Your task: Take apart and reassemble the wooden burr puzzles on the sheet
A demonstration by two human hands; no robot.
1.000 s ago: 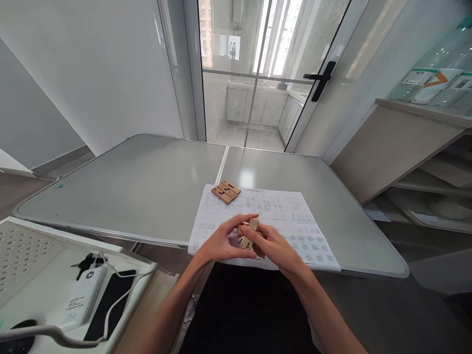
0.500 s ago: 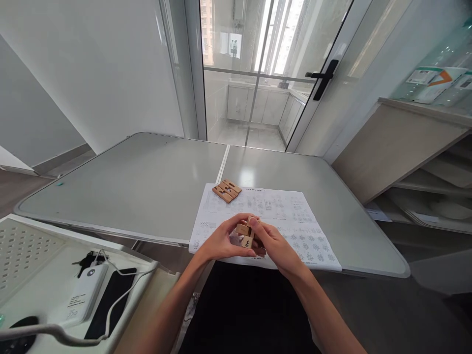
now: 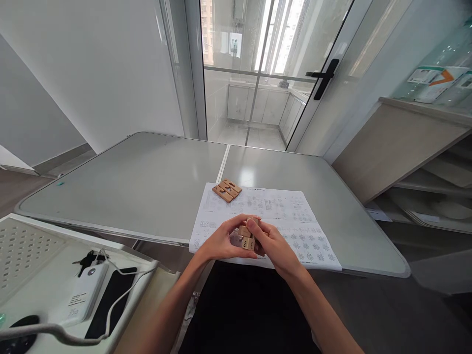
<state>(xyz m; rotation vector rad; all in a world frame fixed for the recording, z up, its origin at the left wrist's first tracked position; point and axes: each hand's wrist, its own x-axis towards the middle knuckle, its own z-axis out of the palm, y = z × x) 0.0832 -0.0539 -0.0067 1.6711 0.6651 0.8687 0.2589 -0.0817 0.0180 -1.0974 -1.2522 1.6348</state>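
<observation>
Between both hands, over the near edge of the paper, is a small wooden block puzzle (image 3: pixel 248 242) with dark numerals on its light faces. My left hand (image 3: pixel 224 241) curls around its left side, thumb below and fingers above. My right hand (image 3: pixel 271 241) grips the upper right part, thumb pressed on top; its other fingers are mostly hidden behind. Beyond the hands, several flat wooden pieces (image 3: pixel 226 190) with cut-outs lie side by side on the printed instruction sheet (image 3: pixel 309 216), at its far left corner.
The sheet lies on a grey folding table (image 3: pixel 155 182) with a seam. At the lower left a white cart (image 3: pixel 47 265) holds a power bank (image 3: pixel 86 292), a black phone (image 3: pixel 114 300), keys (image 3: pixel 88 260) and a cable. A shelf (image 3: pixel 416 142) with plastic bottles (image 3: pixel 438 78) stands right.
The wooden block puzzle has turned slightly in my fingers, so a second marked face shows beside the numeral. Both hands stay in nearly the same place.
</observation>
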